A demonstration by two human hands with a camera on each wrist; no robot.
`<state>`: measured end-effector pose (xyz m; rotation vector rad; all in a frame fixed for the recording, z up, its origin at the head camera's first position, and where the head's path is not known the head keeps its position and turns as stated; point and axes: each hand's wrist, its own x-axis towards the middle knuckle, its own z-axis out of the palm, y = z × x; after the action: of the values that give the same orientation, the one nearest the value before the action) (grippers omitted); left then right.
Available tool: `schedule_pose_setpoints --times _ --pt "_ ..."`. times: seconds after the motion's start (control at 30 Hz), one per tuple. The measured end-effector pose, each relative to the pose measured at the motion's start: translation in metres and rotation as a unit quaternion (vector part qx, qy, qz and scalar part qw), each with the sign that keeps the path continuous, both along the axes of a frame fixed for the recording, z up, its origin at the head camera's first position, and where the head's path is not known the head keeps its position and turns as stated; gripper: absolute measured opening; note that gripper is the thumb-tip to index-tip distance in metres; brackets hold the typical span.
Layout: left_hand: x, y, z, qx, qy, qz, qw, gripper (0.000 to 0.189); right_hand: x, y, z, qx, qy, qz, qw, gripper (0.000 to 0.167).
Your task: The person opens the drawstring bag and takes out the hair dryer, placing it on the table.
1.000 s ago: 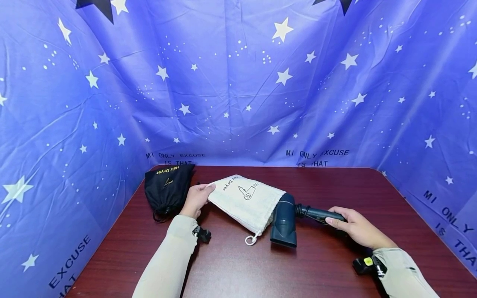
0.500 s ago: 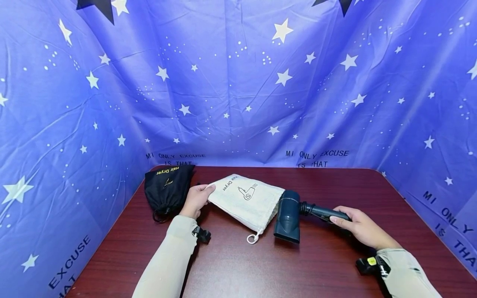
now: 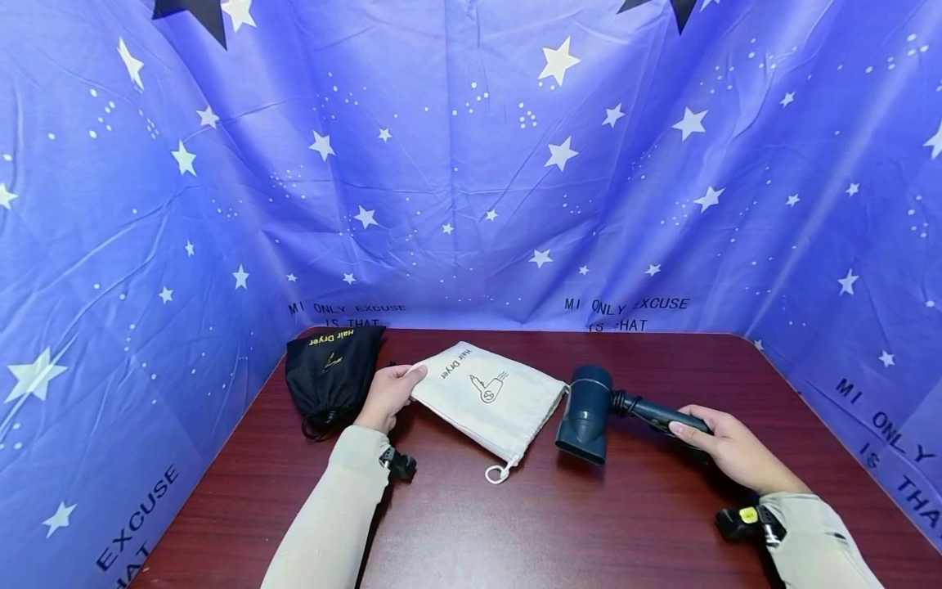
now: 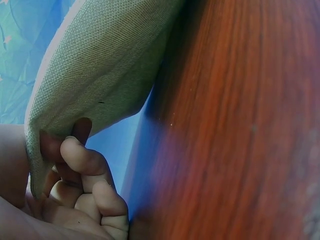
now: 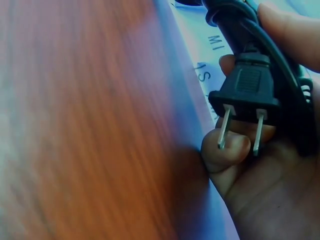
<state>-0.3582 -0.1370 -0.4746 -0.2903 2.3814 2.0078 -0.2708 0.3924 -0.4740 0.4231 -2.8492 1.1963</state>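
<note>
My left hand [image 3: 388, 397] pinches the left corner of a white cloth drawstring bag [image 3: 489, 401] printed "Hair Dryer". In the left wrist view the thumb and fingers grip the bag's fabric [image 4: 100, 65]. The bag looks flat, its mouth facing right and a drawstring loop [image 3: 498, 474] hanging at its near corner. Just right of that mouth is a dark hair dryer [image 3: 586, 409], its nozzle pointing towards me. My right hand [image 3: 736, 446] grips the dryer's handle, which has the cord wound round it. A two-pin plug [image 5: 245, 92] shows by the right palm.
A black drawstring bag [image 3: 331, 376], also lettered "Hair Dryer", lies at the table's back left, close to the left hand. The reddish-brown table [image 3: 471, 532] is surrounded at the back and sides by blue star-patterned cloth [image 3: 456, 164].
My right hand has drawn the hair dryer rightwards and slightly away from me, out from the white bag's mouth. The bag's right end has flattened; my left hand has stayed in place.
</note>
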Motion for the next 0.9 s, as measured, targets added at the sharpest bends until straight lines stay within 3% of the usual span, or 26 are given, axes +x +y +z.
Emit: schedule_pose_setpoints --times 0.17,0.4,0.73,0.9 --pt "-0.001 0.0 0.0 0.003 0.003 -0.005 1.0 0.035 -0.001 0.006 0.0 0.005 -0.003 -0.015 0.9999 0.027" --pt "-0.002 -0.001 -0.001 -0.005 0.012 -0.023 0.9997 0.031 -0.005 0.015 -0.004 0.027 0.006 -0.078 0.9966 0.038" --pt "-0.001 -0.001 -0.003 -0.002 0.013 -0.038 0.9992 0.027 -0.006 0.026 -0.007 0.077 0.034 -0.161 0.9833 0.047" --pt "-0.001 0.0 -0.002 -0.009 0.009 -0.042 0.999 0.027 -0.005 0.031 -0.007 0.065 0.02 -0.2 0.9773 0.056"
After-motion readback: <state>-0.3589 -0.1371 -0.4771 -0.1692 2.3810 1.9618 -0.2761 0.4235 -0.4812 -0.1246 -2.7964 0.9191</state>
